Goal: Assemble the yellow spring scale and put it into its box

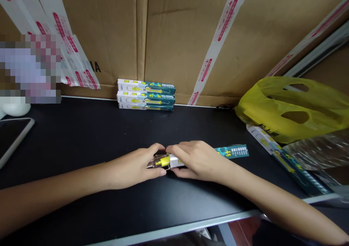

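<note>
A long white and teal spring scale box (231,152) lies across the black tabletop with its left end open. My right hand (200,160) is closed around that box from above, near the open end. Out of the opening sticks the yellow end of a spring scale (165,161), with clear plastic about it. My left hand (136,168) holds this protruding part, thumb on the near side and fingers on the far side. The fingertips of both hands nearly meet at the opening. How much of the scale sits inside the box is hidden.
Several similar boxes (145,100) are stacked at the back against the cardboard (177,39). At right, another box (289,160) lies slanted beside a yellow plastic bag (272,104) and a clear ribbed plastic bottle (313,153). A phone (13,137) lies at the left edge.
</note>
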The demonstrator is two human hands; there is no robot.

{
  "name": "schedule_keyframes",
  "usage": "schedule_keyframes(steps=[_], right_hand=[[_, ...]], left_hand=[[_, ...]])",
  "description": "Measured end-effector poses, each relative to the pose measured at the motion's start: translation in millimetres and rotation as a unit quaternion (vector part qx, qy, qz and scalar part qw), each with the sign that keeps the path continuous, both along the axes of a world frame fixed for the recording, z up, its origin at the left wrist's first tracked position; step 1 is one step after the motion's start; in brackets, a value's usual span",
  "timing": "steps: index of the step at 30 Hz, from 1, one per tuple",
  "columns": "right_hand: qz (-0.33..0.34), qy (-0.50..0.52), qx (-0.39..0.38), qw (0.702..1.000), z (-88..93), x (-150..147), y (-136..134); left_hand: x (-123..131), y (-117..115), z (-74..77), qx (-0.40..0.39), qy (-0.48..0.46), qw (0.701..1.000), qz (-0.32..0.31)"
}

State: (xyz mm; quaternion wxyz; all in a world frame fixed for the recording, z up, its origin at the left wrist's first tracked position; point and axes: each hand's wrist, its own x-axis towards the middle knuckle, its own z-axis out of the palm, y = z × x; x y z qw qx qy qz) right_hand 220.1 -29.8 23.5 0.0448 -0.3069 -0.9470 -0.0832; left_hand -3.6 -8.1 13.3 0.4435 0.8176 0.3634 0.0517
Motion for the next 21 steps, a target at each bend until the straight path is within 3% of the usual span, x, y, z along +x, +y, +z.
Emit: schedule_keyframes(steps=[6,11,14,18,21], right_hand=[[0.086,-0.003,0.102,0.991,-6.6,-7,-5],[0.091,0.016,0.129,0.987,-8.4,-14,-8],[0.063,0.008,0.145,0.987,-2.5,-6,-1],[0.004,-0.013,0.145,0.989,9.2,19,18],[-0.049,0.007,0.14,0.989,14.7,39,33]], left_hand=[[2,-1,4.9,-0.222,-0.004,0.975,-0.018],[6,-5,1.5,-0.269,-0.061,0.961,-0.01],[2,5,1.7,-0.25,-0.093,0.964,0.0],[-11,34,13.1,-0.123,-0.084,0.989,0.014],[-21,53,24.2,-0.144,-0.108,0.982,0.064]])
